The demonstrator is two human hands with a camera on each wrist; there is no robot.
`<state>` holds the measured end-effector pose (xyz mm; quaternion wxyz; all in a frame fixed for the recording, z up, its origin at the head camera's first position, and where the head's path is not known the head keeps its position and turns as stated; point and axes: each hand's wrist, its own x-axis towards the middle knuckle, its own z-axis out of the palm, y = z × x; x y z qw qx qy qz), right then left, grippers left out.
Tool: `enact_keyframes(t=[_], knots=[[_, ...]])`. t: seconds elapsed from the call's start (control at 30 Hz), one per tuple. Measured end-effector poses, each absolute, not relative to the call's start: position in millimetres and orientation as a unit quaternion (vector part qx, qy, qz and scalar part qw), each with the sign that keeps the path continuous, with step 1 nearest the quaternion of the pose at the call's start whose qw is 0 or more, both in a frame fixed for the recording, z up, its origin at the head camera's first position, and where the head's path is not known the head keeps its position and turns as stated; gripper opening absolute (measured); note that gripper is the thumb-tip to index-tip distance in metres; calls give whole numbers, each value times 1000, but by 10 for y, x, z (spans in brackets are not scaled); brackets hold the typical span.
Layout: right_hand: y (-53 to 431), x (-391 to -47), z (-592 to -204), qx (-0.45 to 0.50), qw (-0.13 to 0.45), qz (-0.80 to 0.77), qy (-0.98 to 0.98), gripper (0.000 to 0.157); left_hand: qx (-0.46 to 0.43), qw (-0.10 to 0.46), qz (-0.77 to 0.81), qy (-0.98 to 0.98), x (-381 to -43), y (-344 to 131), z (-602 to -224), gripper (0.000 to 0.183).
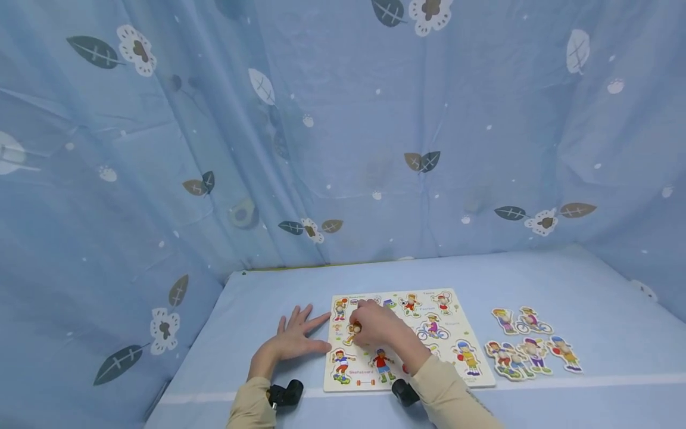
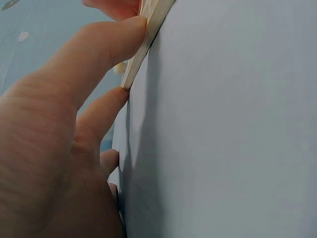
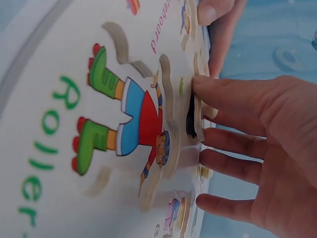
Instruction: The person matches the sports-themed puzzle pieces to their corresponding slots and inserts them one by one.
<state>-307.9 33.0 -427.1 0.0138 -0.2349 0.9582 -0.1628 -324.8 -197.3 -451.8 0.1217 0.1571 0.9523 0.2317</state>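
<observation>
A white wooden peg puzzle board [image 1: 334, 387] with printed sports figures lies on the table. My left hand [image 1: 295, 338] is spread at its left side, with the thumb [image 2: 124, 37] and index fingertip against the board's edge [image 2: 133, 69]. Over the board's left part, my right hand [image 1: 379, 326] pinches a figure-shaped puzzle piece [image 1: 352, 333] between thumb and fingers. In the right wrist view this piece [image 3: 197, 116] shows edge-on at the board's surface, with a peg [image 3: 210, 113] behind it. Nearer that camera is the printed roller-skater recess [image 3: 143, 116].
Right of the board lie several loose puzzle pieces: a cyclist [image 1: 533, 322], a purple figure [image 1: 504, 320], a figure with a red ball [image 1: 564, 353] and an overlapping group [image 1: 506, 360]. A pale blue patterned curtain [image 1: 343, 149] hangs behind the table [image 1: 268, 292].
</observation>
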Motion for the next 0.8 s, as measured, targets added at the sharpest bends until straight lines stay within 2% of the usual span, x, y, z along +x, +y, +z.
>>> enact_keyframes(t=[0.8], knots=[[291, -3043, -4350, -220, -14, -141, 965, 23, 152, 122, 235, 952, -3267, -1977, -4517, 82]])
